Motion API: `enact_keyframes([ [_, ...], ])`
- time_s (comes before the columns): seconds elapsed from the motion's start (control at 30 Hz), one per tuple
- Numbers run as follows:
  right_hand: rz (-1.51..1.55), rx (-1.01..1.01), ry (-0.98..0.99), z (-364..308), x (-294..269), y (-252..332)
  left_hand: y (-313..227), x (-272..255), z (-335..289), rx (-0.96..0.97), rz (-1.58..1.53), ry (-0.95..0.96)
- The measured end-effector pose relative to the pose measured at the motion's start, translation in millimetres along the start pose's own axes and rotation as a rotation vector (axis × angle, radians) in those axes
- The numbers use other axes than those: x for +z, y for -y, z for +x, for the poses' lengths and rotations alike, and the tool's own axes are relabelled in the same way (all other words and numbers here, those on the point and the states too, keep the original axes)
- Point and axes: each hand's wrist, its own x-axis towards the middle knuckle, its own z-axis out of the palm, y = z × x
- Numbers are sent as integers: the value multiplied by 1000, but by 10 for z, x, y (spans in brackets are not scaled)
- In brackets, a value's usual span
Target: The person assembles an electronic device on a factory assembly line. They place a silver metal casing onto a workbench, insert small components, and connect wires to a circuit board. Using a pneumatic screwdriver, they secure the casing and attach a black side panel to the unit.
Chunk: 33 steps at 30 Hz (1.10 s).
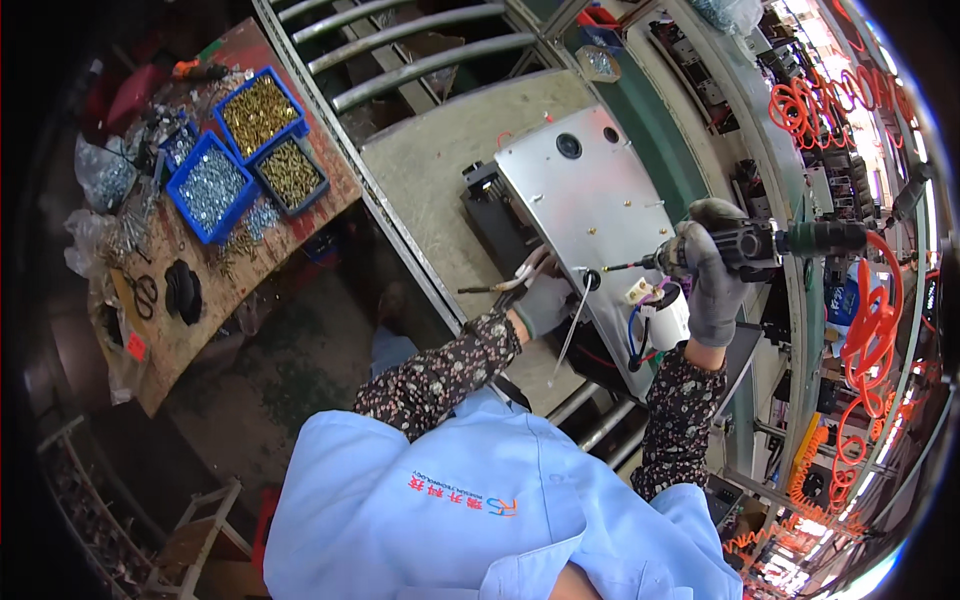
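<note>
My right hand, in a grey glove, is closed round a black power screwdriver. Its thin bit points left and its tip is at a small fastener on the silver metal panel, near a black grommet. A white strip hangs from that grommet. Just below the driver, a white cylinder with blue wires and a pale connector sits at the panel's right edge. My left hand, also gloved, is curled at the panel's left edge, beside a thin dark-tipped piece; what its fingers hold is unclear.
On the left, a worn wooden table carries blue bins of screws and nuts, plus scissors. Metal rollers lie beyond the work surface. Orange coiled hoses hang at right, beside shelving.
</note>
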Motion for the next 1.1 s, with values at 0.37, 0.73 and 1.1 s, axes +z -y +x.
enact_keyframes([
  [0.37, 23, 6, -68, -28, 7, -16, -174, -90, -70, 496, 1198, 180],
  [0.73, 238, 131, -93, -134, -265, 27, -555, -41, -389, -104, 885, 193],
  [1.1, 6, -1, -622, 401, -804, -284, -2752, 1186, -49, -738, 799, 244],
])
